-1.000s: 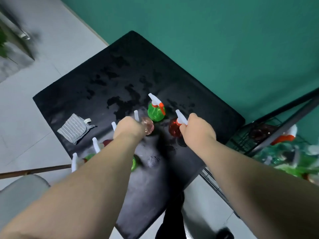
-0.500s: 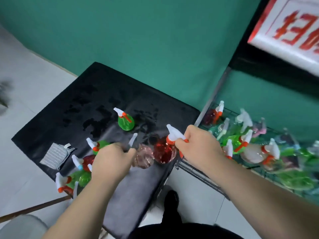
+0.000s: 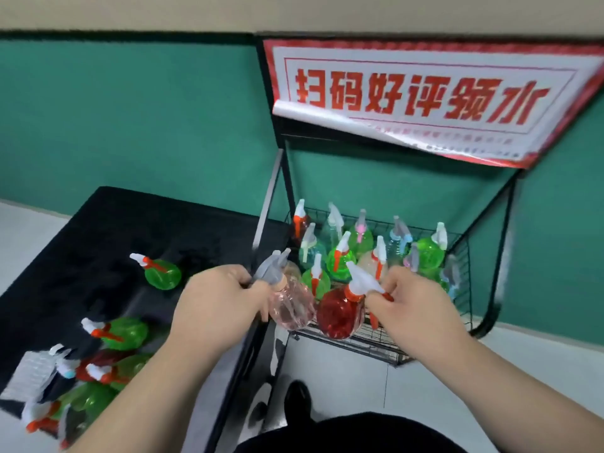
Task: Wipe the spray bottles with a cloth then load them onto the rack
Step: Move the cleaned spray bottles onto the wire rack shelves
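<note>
Rack (image 3: 462, 256) holds roughly a dozen loaded bottles (image 3: 340, 261), table (image 3: 98, 230) carries six or so more beside the cloth (image 3: 27, 371) (wiped or not, cannot tell), and the left hand (image 3: 215, 302) grips the pink bottle (image 3: 291, 305), the right hand (image 3: 415, 308) the red bottle (image 3: 341, 313), by their spray heads at the rack's front.

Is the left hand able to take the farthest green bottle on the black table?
Probably not: the left hand grips the pink bottle, though nothing blocks the way to the green bottle.

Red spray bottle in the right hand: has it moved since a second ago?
Yes. The right hand has carried the red spray bottle off the black table, rightward to the wire rack's front edge.
</note>
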